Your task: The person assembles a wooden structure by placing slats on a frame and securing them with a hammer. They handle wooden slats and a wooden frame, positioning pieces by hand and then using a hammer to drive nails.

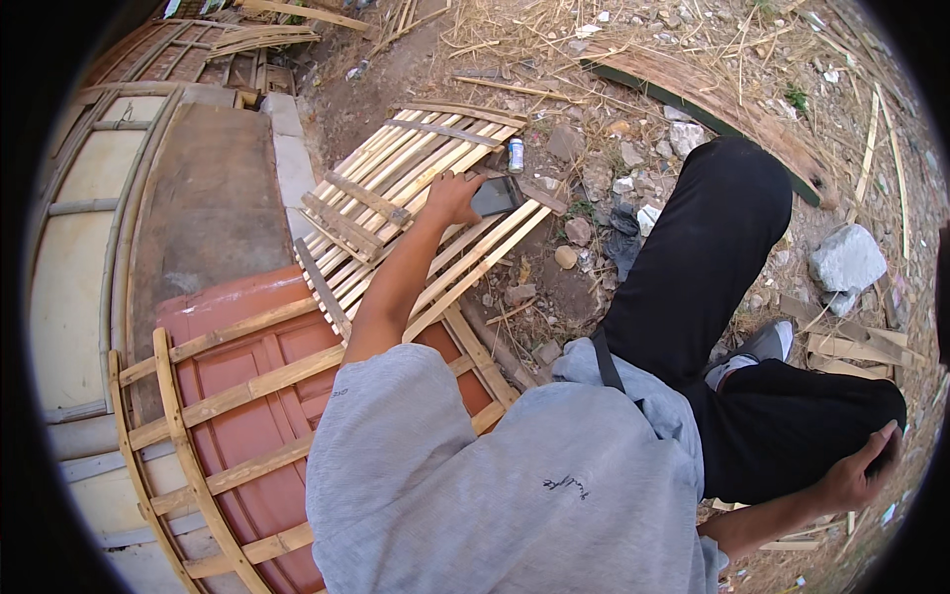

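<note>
With my left arm stretched out over a stack of pale wooden slats (pixel 467 255), my left hand (pixel 452 198) has its fingers closed at the edge of a dark smartphone (pixel 498 197). The phone lies over the slats, and part of it is hidden by the hand. Just beyond it stands a small white and blue can (pixel 516 155). Low on the right, my right hand (pixel 863 473) is beside my bent knee in black trousers. Its fingers are blurred and partly hidden, and I see no object in it.
Red panelled door (pixel 242 396) under a wooden slat frame (pixel 252 477) lies at the left, near a brown board (pixel 213 188). Stones and straw litter the ground. A long plank (pixel 712 114) lies at the far right, and a large grey rock (pixel 848 259) stands past my foot.
</note>
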Demonstrator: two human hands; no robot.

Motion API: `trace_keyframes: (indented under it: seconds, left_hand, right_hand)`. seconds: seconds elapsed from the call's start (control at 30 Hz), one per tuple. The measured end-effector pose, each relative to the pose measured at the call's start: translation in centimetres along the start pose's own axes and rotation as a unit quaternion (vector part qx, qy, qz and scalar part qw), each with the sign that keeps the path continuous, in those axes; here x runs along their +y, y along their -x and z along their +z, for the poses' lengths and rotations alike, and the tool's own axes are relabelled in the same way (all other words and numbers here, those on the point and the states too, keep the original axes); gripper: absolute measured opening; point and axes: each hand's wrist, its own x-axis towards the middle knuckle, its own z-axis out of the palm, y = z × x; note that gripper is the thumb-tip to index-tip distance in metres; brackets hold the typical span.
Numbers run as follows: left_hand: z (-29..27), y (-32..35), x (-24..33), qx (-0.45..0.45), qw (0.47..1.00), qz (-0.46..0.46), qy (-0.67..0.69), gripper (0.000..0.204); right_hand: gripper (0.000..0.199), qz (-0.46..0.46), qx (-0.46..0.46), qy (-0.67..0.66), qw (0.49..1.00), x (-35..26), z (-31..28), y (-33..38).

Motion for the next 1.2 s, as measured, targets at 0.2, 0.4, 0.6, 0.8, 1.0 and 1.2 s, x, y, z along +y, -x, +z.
trace_keyframes:
  seconds: [0.2, 0.4, 0.6, 0.8, 1.0, 1.2]
  left_hand:
    - [-1.3, 0.7, 1.7, -0.002, 0.998, -0.055, 0.026, 0.080]
    - [-3.1, 0.2, 1.5, -0.094, 0.977, -0.105, 0.161, 0.089]
    - [0.4, 0.4, 1.7, -0.113, 0.977, -0.105, 0.150, 0.086]
    - [3.7, 1.5, 1.0, -0.072, 0.965, -0.108, 0.227, 0.089]
    - [5.0, 2.5, 1.9, -0.024, 0.960, -0.119, 0.251, 0.090]
    - [6.1, 2.6, 2.4, -0.018, 0.965, -0.160, 0.208, 0.082]
  right_hand:
    - [0.026, -0.006, 0.003, -0.016, 1.000, -0.1, 0.3, 0.0]
    - [0.025, -0.004, 0.016, -0.030, 0.999, -0.5, -0.1, 0.0]
    - [0.024, -0.033, 0.018, -0.028, 0.999, 0.2, 0.0, -0.1]
    - [0.023, -0.016, 0.025, -0.026, 0.999, -0.4, 0.1, -0.1]
    - [0.019, -0.033, 0.039, -0.027, 0.998, -1.0, 0.3, -0.5]
    - [0.023, -0.025, 0.022, -0.035, 0.999, -1.1, 0.3, -0.2]
